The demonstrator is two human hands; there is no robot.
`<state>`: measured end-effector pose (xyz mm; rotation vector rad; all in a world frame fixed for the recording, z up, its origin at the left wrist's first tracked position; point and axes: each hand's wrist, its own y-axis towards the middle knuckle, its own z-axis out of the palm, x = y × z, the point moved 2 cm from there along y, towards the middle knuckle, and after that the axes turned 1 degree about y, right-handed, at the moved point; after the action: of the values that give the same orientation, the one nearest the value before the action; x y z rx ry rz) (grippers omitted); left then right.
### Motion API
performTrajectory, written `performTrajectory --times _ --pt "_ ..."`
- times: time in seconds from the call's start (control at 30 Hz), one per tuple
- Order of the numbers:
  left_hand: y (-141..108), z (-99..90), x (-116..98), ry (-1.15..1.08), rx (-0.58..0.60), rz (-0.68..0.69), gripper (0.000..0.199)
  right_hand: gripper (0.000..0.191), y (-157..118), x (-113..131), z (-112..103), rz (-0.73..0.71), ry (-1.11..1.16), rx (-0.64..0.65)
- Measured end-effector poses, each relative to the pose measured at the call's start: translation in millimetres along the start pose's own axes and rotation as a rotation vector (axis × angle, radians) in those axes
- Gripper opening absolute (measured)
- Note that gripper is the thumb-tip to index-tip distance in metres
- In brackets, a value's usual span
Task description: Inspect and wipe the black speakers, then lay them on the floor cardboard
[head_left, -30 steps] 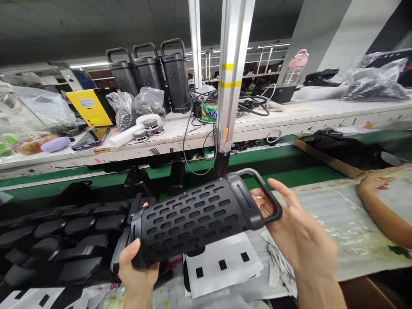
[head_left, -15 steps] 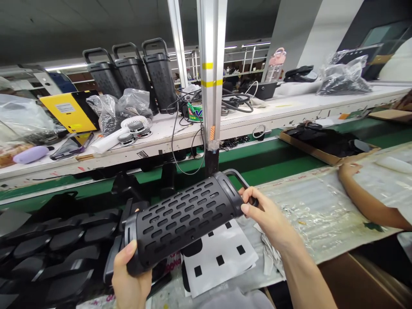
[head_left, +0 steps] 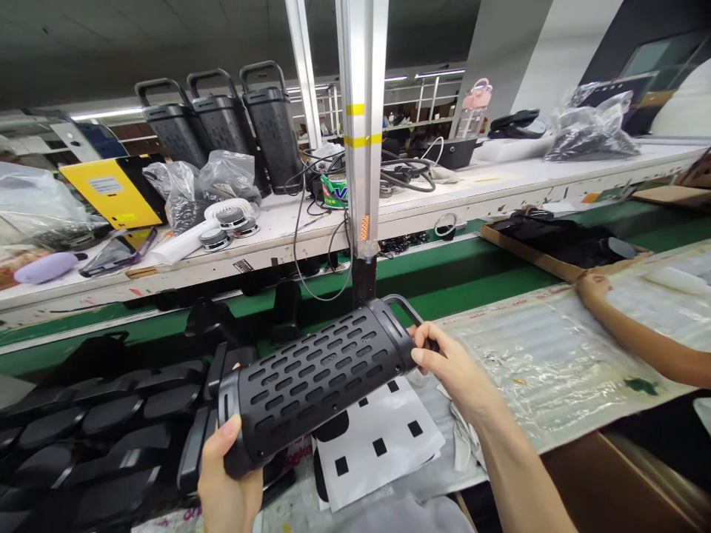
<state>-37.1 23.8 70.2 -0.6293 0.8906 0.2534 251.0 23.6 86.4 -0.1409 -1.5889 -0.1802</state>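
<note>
The black perforated speaker housing (head_left: 316,389) is held in the air above the bench, its long axis running from 7 o'clock up to 1 o'clock. The left hand (head_left: 225,485) cups the low near end, thumb pressed on the rim. The right hand (head_left: 452,370) closes around the carry handle (head_left: 401,309) at the far end. A white sheet (head_left: 383,444) lies beneath; a co-worker's forearm (head_left: 638,337) rests at 3 o'clock.

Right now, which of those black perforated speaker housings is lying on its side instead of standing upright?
The speaker housing held between the left hand and right hand; the three housings on the back shelf stand upright, handles up.
</note>
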Motion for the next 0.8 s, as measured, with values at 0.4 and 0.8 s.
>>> performTrajectory --times 0.4,0.8 --pt "-0.4 1.4 1.5 0.062 -0.007 -0.016 0.034 0.028 1.7 -2.3 1.2 0.029 0.042 0.012" --pt "1.5 -2.1 5.6 0.1 0.024 0.011 0.042 0.028 4.5 -3.6 1.3 0.023 0.007 -0.001"
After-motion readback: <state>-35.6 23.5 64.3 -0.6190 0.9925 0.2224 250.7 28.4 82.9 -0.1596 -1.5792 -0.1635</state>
